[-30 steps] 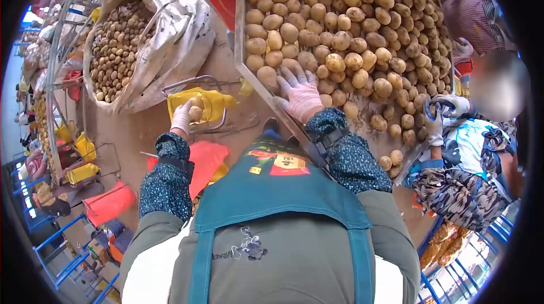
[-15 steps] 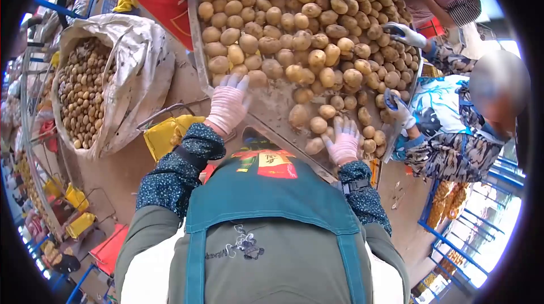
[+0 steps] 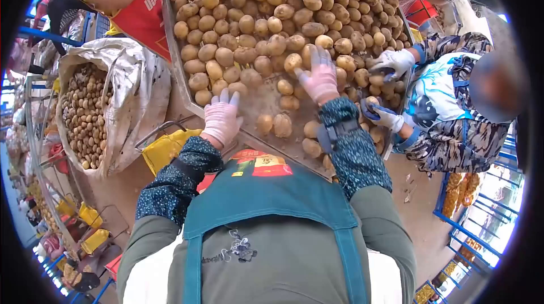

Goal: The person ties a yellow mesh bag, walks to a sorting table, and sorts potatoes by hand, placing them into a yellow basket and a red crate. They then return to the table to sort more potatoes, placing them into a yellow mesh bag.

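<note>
Potatoes [image 3: 276,44] cover most of a wide metal sorting table [image 3: 258,112], with its dusty surface bare near me. My left hand [image 3: 221,117], in a pale glove, lies flat by the near left edge, its fingertips close to the nearest potatoes. Farther in, my right hand [image 3: 320,80], gloved the same way, rests with fingers spread against potatoes in the middle of the heap. A few loose potatoes [image 3: 282,125] lie between my two hands. Neither hand is wrapped round a potato.
Across on the right, a co-worker's gloved hands [image 3: 391,64] work among the potatoes. Another person in a red apron [image 3: 148,6] stands at the far left. A big white sack [image 3: 139,85] of small potatoes and a yellow basket [image 3: 164,151] stand left of the table.
My right hand has moved forward and left from the near right corner into the heap. My left hand has shifted slightly nearer. Loose potatoes now lie closer to the middle.
</note>
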Tool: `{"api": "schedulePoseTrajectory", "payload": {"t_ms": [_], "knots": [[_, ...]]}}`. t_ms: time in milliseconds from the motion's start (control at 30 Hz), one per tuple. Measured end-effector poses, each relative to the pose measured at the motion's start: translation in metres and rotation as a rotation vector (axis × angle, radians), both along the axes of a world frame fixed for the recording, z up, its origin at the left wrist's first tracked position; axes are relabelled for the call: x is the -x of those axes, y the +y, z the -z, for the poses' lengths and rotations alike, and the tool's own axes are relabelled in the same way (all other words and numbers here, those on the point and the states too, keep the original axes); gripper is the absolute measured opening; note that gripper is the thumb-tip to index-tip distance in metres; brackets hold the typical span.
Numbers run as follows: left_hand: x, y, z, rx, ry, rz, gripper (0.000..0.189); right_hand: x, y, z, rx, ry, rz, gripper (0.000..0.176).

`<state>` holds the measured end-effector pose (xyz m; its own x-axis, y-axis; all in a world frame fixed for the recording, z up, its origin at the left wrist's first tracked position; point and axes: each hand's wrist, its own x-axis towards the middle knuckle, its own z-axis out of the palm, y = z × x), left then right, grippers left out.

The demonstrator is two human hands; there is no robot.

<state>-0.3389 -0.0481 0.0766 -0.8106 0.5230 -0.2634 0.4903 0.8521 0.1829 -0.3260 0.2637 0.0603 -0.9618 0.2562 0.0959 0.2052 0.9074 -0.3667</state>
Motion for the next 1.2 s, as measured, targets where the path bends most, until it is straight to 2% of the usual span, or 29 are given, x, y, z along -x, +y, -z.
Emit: {"api": "schedulePoseTrajectory", "payload": {"t_ms": [33, 67, 133, 167, 200, 333, 400, 433, 500, 567, 600, 633, 667, 700, 733, 767, 833, 867, 900, 933, 1000, 1033, 1100, 1133, 1167, 1200], "knots": [[0.0, -0.001, 0.002, -0.055, -0.007, -0.012, 0.068, 0.011, -0.008, 0.007, -0.079, -0.123, 0.039, 0.076], [-0.002, -0.002, 0.002, -0.045, -0.01, -0.008, 0.068, 0.009, -0.019, 0.011, -0.065, -0.09, 0.013, 0.074], [-0.003, 0.001, 0.001, -0.223, 0.076, -0.031, 0.059, -0.006, -0.031, 0.01, -0.054, -0.055, -0.007, 0.072], [-0.002, 0.004, 0.002, -0.22, 0.071, -0.029, 0.059, -0.02, -0.037, 0.007, -0.11, -0.129, -0.177, 0.067], [-0.003, 0.007, 0.003, -0.343, 0.086, -0.033, 0.051, -0.036, -0.042, 0.005, -0.164, -0.206, -0.35, 0.062], [-0.001, 0.031, -0.013, -0.646, 0.021, -0.025, 0.032, -0.093, -0.044, -0.006, -0.124, -0.3, -0.474, 0.056], [0.008, 0.047, 0.0, -0.711, -0.03, -0.05, 0.029, -0.116, -0.03, 0.003, 0.079, -0.226, -0.533, 0.049], [0.016, 0.059, -0.001, -0.775, -0.069, -0.074, 0.026, -0.115, -0.02, 0.002, 0.073, -0.226, -0.529, 0.049], [0.029, 0.082, -0.006, -0.765, -0.155, -0.042, 0.028, -0.099, 0.003, 0.003, -0.025, -0.079, -0.382, 0.046], [0.036, 0.111, -0.006, -0.542, -0.224, 0.121, 0.038, -0.067, 0.029, -0.002, -0.241, -0.062, -0.233, 0.05], [0.036, 0.124, 0.0, -0.541, -0.226, 0.119, 0.038, -0.049, 0.041, -0.004, -0.284, -0.084, -0.169, 0.053], [0.035, 0.137, 0.01, -0.483, -0.155, 0.211, 0.044, -0.035, 0.051, -0.007, -0.327, -0.105, -0.103, 0.056], [0.035, 0.148, 0.018, -0.425, -0.081, 0.307, 0.049, -0.029, 0.058, -0.011, -0.374, -0.251, -0.088, 0.058], [0.033, 0.156, 0.02, -0.428, -0.079, 0.313, 0.049, -0.028, 0.065, -0.013, -0.422, -0.4, -0.072, 0.06], [0.029, 0.164, 0.023, -0.34, -0.057, 0.357, 0.054, -0.036, 0.068, -0.003, -0.442, -0.239, -0.064, 0.055], [0.026, 0.168, 0.026, -0.253, -0.036, 0.398, 0.059, -0.043, 0.07, 0.001, -0.444, -0.243, -0.06, 0.055], [0.02, 0.172, 0.062, -0.238, 0.003, 0.43, 0.062, -0.066, 0.062, -0.006, -0.359, -0.314, -0.053, 0.048], [0.017, 0.174, 0.074, -0.223, 0.046, 0.431, 0.064, -0.085, 0.059, 0.003, -0.344, -0.219, -0.053, 0.043], [0.016, 0.175, 0.079, -0.209, 0.091, 0.433, 0.065, -0.105, 0.054, 0.013, -0.304, -0.312, 0.016, 0.043], [0.018, 0.176, 0.07, -0.212, 0.087, 0.44, 0.065, -0.128, 0.049, 0.018, -0.311, -0.26, 0.033, 0.043], [0.028, 0.17, 0.04, -0.223, -0.138, 0.425, 0.066, -0.156, 0.043, 0.011, -0.319, -0.21, 0.044, 0.043], [0.029, 0.163, 0.04, -0.222, -0.141, 0.42, 0.066, -0.162, 0.041, 0.001, -0.255, -0.284, 0.061, 0.043], [0.031, 0.147, 0.038, -0.587, -0.327, 0.235, 0.065, -0.167, 0.039, -0.003, -0.184, -0.362, 0.092, 0.044], [0.031, 0.139, 0.025, -0.688, -0.641, 0.021, 0.061, -0.162, 0.041, 0.0, -0.097, -0.334, 0.107, 0.045], [0.031, 0.13, 0.024, -0.686, -0.64, 0.023, 0.061, -0.156, 0.043, 0.005, -0.009, -0.306, 0.117, 0.047], [0.032, 0.121, 0.025, -0.939, -1.199, -0.285, 0.057, -0.142, 0.043, 0.013, 0.008, -0.298, 0.106, 0.057]]}}
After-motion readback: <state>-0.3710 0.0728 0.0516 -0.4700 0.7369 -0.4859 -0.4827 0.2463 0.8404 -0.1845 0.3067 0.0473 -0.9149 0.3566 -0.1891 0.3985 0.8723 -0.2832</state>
